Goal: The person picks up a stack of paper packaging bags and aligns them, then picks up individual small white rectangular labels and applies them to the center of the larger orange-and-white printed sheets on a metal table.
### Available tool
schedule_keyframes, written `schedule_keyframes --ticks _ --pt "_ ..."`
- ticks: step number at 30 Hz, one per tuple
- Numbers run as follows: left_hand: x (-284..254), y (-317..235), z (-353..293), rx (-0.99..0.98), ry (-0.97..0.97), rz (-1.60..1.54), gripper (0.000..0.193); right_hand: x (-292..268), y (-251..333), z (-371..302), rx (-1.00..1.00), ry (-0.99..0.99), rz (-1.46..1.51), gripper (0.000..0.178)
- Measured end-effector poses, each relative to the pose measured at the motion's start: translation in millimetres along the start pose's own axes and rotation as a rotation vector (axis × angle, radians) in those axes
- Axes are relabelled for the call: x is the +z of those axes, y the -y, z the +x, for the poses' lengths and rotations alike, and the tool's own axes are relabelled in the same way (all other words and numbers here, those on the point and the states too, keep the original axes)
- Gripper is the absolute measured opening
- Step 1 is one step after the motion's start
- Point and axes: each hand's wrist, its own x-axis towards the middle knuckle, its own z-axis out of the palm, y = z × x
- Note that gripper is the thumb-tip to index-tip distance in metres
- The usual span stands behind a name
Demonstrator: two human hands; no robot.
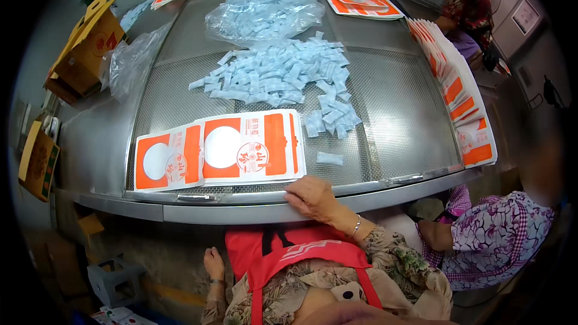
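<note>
My right hand (313, 198) rests on the metal front edge of the table, fingers loosely bent and nothing held. Just beyond it lie orange and white flat pouches (274, 144) with a round window, stacked and overlapping another orange and white stack (158, 165) to the left. My left hand (214, 263) hangs below the table edge beside the red apron (313, 256), its fingers loose and seemingly without anything in them. A single pale blue sachet (330, 159) lies right of the pouches. Behind it are a small cluster of sachets (334, 115) and a large heap (277, 72).
A clear plastic bag of sachets (265, 12) sits farther back on the mesh tabletop (397, 114). Fanned pouches (460, 99) line the right edge. A cardboard box (87, 51) stands left. A person in a patterned top (500, 241) sits at my right; others work farther off.
</note>
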Motion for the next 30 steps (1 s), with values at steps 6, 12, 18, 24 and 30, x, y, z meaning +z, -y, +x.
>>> schedule_keyframes --ticks 6,12,18,24,30 --pt "55 159 32 -0.743 0.356 -0.615 0.035 -3 -1 -9 -0.086 0.082 -0.02 0.016" --pt "-8 142 -26 -0.751 0.511 -0.465 0.034 -4 12 1 -0.06 0.22 -0.088 0.028" --pt "18 141 -32 -0.729 0.512 -0.462 0.033 2 22 23 -0.151 0.593 -0.288 0.067" --pt "49 124 -25 -0.784 0.505 -0.501 0.032 -1 13 31 -0.029 0.828 -0.21 0.063" --pt "30 104 -38 -0.89 0.498 -0.474 0.031 8 -1 22 -0.05 0.886 -0.207 0.054"
